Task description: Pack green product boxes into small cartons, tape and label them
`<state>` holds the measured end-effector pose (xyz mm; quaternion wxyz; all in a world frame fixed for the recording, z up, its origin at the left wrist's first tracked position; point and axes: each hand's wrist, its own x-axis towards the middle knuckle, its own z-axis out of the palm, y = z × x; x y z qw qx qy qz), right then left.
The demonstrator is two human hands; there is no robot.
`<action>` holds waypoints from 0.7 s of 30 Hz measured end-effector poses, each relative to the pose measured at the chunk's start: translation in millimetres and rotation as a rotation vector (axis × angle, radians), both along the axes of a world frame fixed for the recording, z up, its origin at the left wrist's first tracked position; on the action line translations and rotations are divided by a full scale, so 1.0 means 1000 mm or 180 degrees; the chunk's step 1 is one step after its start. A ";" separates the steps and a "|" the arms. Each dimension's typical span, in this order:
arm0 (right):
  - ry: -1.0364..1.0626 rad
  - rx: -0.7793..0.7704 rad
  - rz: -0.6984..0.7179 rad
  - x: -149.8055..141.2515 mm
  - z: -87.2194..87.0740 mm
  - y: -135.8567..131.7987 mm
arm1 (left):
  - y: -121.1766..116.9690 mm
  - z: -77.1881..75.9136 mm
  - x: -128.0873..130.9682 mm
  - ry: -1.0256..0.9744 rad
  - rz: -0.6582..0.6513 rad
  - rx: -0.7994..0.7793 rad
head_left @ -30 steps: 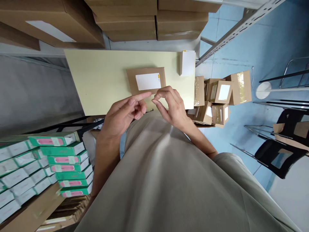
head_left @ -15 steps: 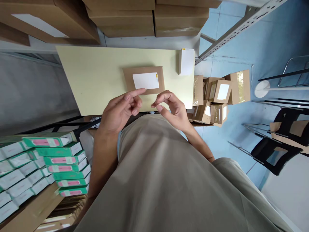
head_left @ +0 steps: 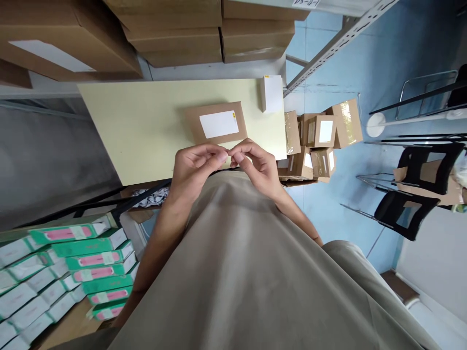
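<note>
White lbl point(head_left: 219, 124) on brn box point(head_left: 242, 127)

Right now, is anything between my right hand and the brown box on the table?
Nothing visible is in the way: only bare table shows between your right hand and the brown box. The white carton stands off to the right.
</note>
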<state>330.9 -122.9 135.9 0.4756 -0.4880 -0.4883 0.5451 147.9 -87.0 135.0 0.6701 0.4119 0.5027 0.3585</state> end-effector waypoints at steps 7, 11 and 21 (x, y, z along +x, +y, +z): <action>-0.0089 -0.0138 -0.0329 -0.021 0.005 -0.010 | -0.001 -0.002 -0.009 -0.0290 -0.0080 -0.0225; -0.0091 -0.0146 -0.0470 -0.032 0.003 -0.013 | 0.000 -0.006 -0.019 -0.0381 -0.0112 -0.0239; -0.0318 -0.0027 -0.0596 -0.058 0.001 -0.016 | 0.000 -0.011 -0.037 -0.0361 -0.0006 -0.0202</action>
